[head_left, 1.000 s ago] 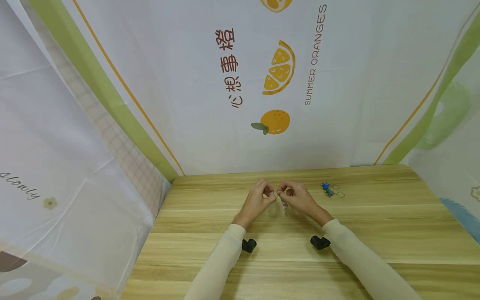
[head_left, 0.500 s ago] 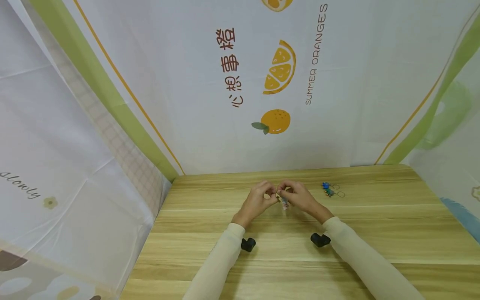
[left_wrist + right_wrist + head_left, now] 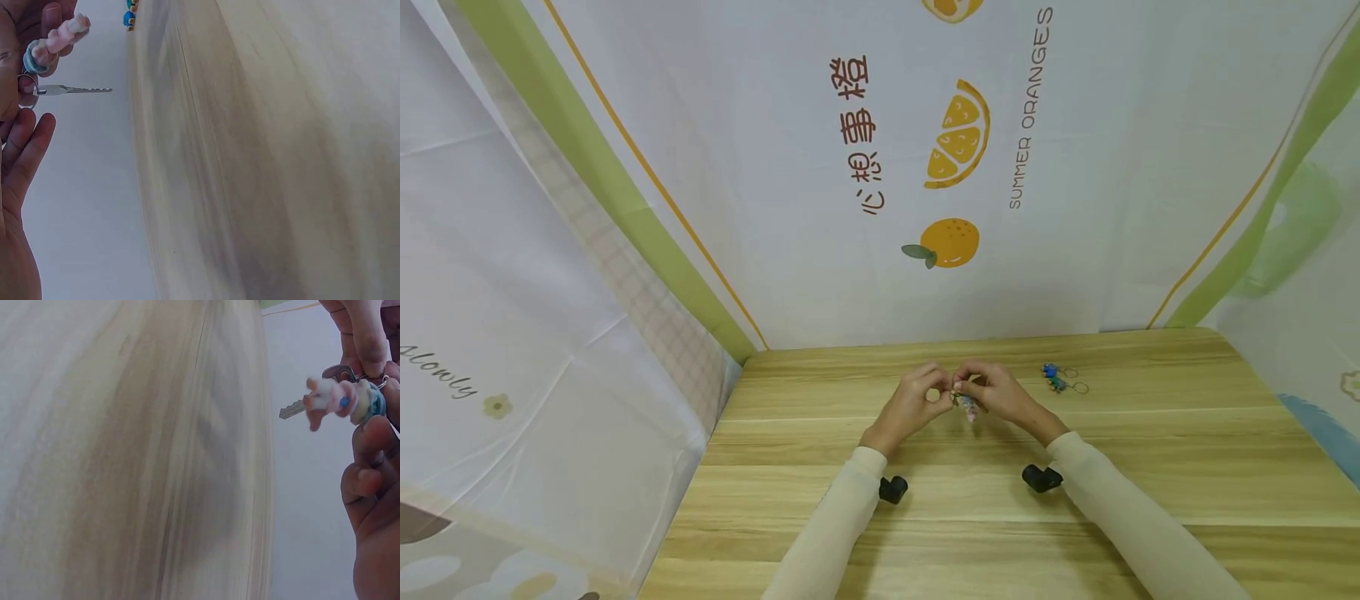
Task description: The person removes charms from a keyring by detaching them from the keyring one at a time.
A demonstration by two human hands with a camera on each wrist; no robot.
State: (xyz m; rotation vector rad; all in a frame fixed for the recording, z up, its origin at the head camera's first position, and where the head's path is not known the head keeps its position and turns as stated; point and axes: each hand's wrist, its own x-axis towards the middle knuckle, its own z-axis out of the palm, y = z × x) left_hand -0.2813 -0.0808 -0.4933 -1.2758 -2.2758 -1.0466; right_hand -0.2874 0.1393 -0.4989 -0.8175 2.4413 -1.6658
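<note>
In the head view my left hand [image 3: 916, 398] and right hand [image 3: 997, 393] meet fingertip to fingertip above the far part of the table. Between them they pinch the metal ring [image 3: 35, 94] of a keychain. A small figurine [image 3: 337, 400] in pink, white and teal dangles from it beneath my right fingers. A silver key [image 3: 74, 90] sticks out at the ring, its toothed blade pointing away from the hands. Fingertips hide part of the ring and the key's head.
To the right of my hands, two more keychains lie on the wooden table [image 3: 820, 425]: a blue figurine [image 3: 1049, 370] and a green one [image 3: 1057, 384], each with a ring. A white printed cloth [image 3: 805, 275] hangs behind the table's far edge.
The figurine, mostly behind my right hand a second ago, shows more fully below the fingers. The key has come into sight between the fingertips. Both hands stay almost in place.
</note>
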